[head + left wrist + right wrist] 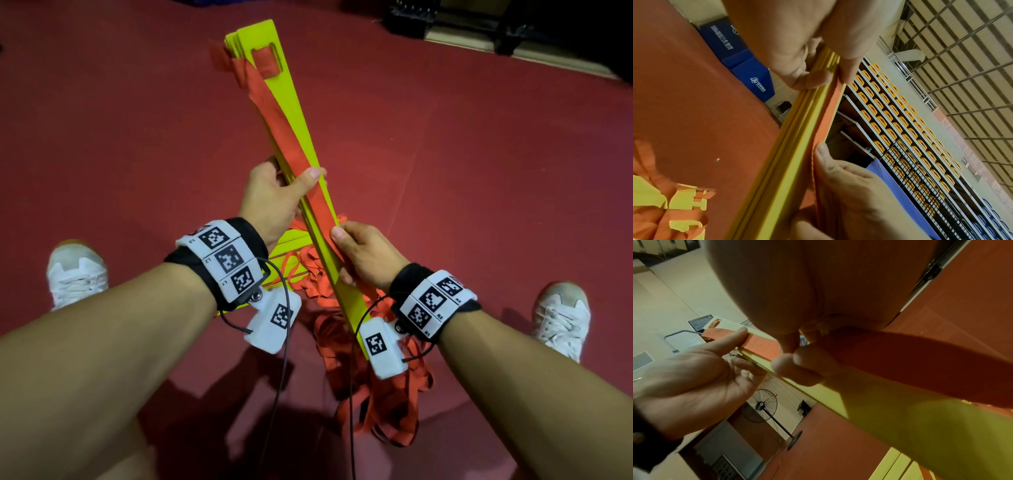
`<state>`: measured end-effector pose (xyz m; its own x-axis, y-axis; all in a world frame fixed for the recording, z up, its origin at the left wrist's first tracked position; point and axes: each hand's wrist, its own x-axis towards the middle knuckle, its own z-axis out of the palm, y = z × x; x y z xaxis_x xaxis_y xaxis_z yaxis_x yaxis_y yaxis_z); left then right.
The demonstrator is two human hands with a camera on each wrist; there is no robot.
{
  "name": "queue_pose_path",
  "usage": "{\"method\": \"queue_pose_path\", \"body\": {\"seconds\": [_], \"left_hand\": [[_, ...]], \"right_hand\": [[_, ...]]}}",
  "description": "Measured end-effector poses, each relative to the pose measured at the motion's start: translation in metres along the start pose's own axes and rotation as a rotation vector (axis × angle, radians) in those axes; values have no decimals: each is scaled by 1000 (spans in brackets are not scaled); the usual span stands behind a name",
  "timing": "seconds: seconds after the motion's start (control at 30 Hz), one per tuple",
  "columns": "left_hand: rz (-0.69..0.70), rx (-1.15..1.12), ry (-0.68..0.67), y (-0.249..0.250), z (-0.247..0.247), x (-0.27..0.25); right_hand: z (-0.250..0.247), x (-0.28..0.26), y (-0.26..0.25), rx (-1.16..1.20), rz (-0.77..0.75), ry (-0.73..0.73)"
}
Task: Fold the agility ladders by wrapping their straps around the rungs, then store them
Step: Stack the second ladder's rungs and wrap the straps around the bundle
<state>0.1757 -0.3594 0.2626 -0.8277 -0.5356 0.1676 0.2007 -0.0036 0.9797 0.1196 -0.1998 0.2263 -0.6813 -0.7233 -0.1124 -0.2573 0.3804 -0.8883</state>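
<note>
On the far left a white lace-up shoe [77, 272] stands on the dark red sports floor [120, 137]. Next comes the left hand [270, 200]. Its grip is closed around a stack of flat yellow plastic ladder rungs [310, 186], with the thumb pressed on top and the fingers curled under. The stack is held up in the air, above the floor, and it slants away from the person. A long orange-red cloth strap [281, 133] lies flat along the top of the stack and goes through a slot near the far end. Under the hands, more yellow rungs and a loose pile of orange-red strap [373, 387] lie on the floor between the feet. The right hand [368, 258] grips the stack lower down, with its thumb pressing the strap flat on the yellow rung. On the far right stands the other white shoe [560, 317].
</note>
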Motion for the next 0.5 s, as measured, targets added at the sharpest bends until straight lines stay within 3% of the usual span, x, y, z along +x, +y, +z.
{"method": "queue_pose_path", "body": {"seconds": [0.1, 0.3, 0.5], "left_hand": [[-19, 12, -18, -7, 1, -2], [-100, 252, -143, -24, 7, -10], [-61, 225, -95, -16, 6, -8]], "right_hand": [[1, -1, -1, -42, -15, 27], [-1, -4, -8, -15, -33, 81], [0, -7, -9, 205, 19, 8]]}}
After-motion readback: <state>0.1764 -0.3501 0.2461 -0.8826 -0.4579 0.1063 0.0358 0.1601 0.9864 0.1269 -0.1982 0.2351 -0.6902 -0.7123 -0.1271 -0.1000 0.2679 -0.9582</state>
